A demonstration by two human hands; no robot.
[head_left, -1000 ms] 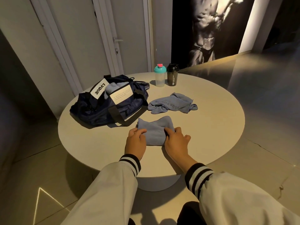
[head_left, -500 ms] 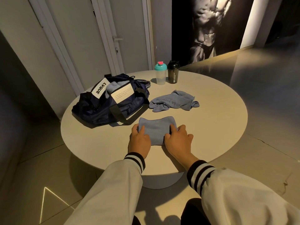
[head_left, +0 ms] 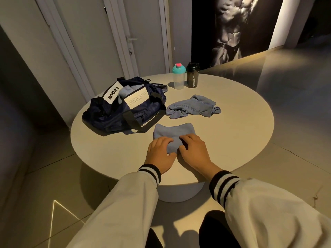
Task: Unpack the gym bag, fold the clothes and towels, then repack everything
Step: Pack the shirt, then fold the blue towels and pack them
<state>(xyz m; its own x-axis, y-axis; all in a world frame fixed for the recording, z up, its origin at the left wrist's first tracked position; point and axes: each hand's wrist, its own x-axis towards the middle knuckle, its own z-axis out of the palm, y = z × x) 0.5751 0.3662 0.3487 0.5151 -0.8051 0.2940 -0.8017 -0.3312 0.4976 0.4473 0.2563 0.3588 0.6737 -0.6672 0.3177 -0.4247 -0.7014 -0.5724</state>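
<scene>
A small folded blue towel (head_left: 174,130) lies on the round white table (head_left: 241,133) in front of me. My left hand (head_left: 160,153) and my right hand (head_left: 194,151) both grip its near edge, fingers curled over the cloth and thumbs under it. Behind it to the left sits the navy gym bag (head_left: 125,111), open, with a blue cloth (head_left: 125,91) showing inside. A second blue towel (head_left: 192,107) with printed lettering lies crumpled to the right of the bag.
Two shaker bottles stand at the table's far edge: a clear one with a teal lid (head_left: 178,76) and a black one (head_left: 192,76). A white door (head_left: 141,33) and a dark wall poster (head_left: 232,27) are behind the table.
Both hands have moved inward from the towel's sides onto its near edge, bunching it between them. The towel's near part is now gathered up.
</scene>
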